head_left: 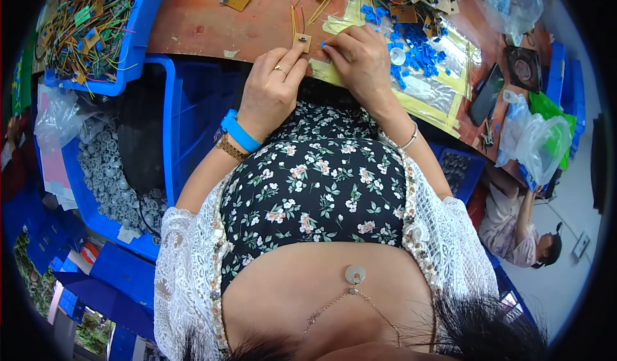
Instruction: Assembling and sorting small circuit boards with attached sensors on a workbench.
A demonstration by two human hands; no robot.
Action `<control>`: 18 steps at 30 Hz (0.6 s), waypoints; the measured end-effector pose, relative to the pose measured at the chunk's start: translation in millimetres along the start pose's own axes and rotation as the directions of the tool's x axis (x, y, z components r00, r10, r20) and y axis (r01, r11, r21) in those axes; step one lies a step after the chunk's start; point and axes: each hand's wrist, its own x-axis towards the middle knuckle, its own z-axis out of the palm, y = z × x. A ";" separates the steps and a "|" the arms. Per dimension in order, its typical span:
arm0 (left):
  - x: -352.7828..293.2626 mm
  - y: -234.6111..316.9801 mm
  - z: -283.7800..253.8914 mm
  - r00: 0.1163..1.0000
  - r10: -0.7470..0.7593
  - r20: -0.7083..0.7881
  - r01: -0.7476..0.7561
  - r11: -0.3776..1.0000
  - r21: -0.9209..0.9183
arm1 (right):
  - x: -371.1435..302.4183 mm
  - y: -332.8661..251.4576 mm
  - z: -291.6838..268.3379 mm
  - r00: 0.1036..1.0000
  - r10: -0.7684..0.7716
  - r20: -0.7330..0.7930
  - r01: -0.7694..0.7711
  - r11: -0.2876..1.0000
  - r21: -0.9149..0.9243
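Two sets of fingers work close together at the worktop's (205,20) front edge. Left hand (273,86): fingers closed on the near end of a tan board (303,42), seemingly to steady it; wires lie beyond it. Right hand (364,62): fingers pinch a small blue piece (324,45), just beside the board. Loose blue pieces (421,59) lie past that hand, presumably for short reach. Outermost left, a blue bin (133,65) contains tangled wired boards (83,15), probably to stop spreading.

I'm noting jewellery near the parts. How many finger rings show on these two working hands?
1: a gold ring on the left hand, which touches a small brown board. None shows on the right hand, though parts of its fingers are hidden.
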 end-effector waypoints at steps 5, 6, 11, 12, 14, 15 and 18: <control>-1.3 3.3 2.4 0.998 -0.052 -0.036 0.053 0.998 0.021 | 11.9 -16.6 10.3 0.993 0.090 0.074 -0.107 0.961 0.256; -2.4 5.5 3.9 0.997 -0.064 -0.050 0.065 0.998 0.009 | 15.7 -17.0 13.6 0.993 0.087 0.075 -0.106 0.947 0.305; -2.9 10.2 10.5 0.986 -0.096 -0.138 0.089 0.994 -0.061 | 25.7 -9.0 19.5 0.984 0.094 0.149 -0.139 0.935 0.326; -4.3 10.9 11.5 0.982 -0.110 -0.153 0.102 0.993 -0.059 | 27.4 -10.1 18.5 0.972 0.123 0.200 -0.185 0.926 0.331; -5.6 12.5 14.6 0.974 -0.127 -0.188 0.119 0.991 -0.052 | 31.5 -6.2 18.5 0.956 0.143 0.255 -0.234 0.898 0.372; -8.0 13.7 14.1 0.968 -0.153 -0.196 0.148 0.988 -0.043 | 35.3 -6.0 16.2 0.945 0.139 0.296 -0.234 0.920 0.313; -13.6 17.2 13.6 0.970 -0.192 -0.151 0.187 0.981 -0.047 | 41.8 -12.0 9.3 0.876 0.213 0.432 -0.375 0.865 0.334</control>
